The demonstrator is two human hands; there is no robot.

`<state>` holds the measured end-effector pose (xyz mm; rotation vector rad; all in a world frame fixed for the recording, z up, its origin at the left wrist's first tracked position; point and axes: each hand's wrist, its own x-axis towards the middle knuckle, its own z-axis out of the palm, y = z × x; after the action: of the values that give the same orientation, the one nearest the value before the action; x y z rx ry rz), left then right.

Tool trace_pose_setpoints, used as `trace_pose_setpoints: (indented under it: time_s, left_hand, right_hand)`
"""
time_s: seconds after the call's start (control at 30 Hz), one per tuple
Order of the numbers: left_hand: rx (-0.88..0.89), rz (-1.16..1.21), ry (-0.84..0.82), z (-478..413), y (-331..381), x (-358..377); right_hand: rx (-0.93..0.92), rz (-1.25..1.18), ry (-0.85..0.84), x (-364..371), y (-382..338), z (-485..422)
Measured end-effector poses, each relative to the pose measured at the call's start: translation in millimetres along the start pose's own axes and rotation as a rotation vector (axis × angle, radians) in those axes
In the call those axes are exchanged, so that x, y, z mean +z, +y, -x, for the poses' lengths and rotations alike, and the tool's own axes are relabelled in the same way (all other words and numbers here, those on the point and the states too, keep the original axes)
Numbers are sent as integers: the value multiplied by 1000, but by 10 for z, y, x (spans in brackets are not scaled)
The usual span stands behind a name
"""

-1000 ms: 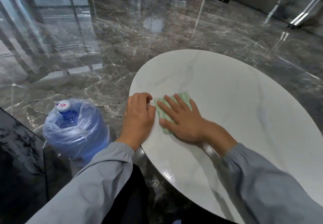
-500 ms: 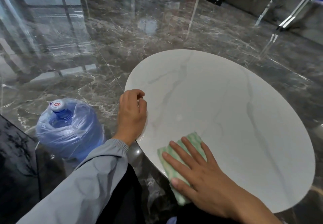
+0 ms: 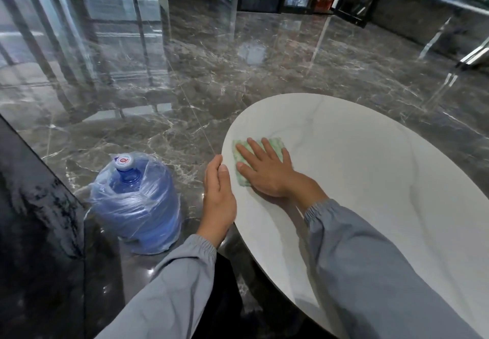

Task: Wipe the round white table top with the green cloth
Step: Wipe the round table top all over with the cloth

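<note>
green cloth (image 3: 275, 144) back from near rim to just beside left hand (image 3: 219, 195) | right hand (image 3: 267, 174) flat on it, fingers (image 3: 255, 149) spread | left hand fingers together against table top (image 3: 344, 153) rim | judged: edge pass under way, centre left to wipe

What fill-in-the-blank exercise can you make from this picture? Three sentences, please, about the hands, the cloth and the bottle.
1. The right hand presses a ____ cloth flat on the white table top.
2. The left hand rests at the table's edge and holds ____.
3. The blue water bottle, wrapped in clear plastic, stands on the ____.
Missing words: green; nothing; floor.
</note>
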<state>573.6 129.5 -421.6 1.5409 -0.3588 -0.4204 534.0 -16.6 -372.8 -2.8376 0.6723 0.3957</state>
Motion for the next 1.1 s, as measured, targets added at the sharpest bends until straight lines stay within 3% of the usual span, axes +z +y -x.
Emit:
trace_pose_setpoints:
  time_s: [0.23,0.37,0.6,0.8,0.9,1.1]
  left_hand:
    - [-129,199,-30,3,45,40]
    - [-117,217,-38,-13,35,52]
    - [-150,262,-29,-59,-44,56]
    - [-98,174,-23,-84,-95,48]
    - [-98,181,-29,-69,-63,53]
    - [-72,141,-63,-39,-38,39]
  right_hand:
    - [-94,8,27,354,-11,1177]
    - [-116,37,-50,467,-50,1753]
    - [-36,-8,42,229,-97,652]
    - [6,-15,3,-67,-202,-271]
    - [-56,-8,15,33,-179,53]
    - [-75,13,-48,416,-130,1559]
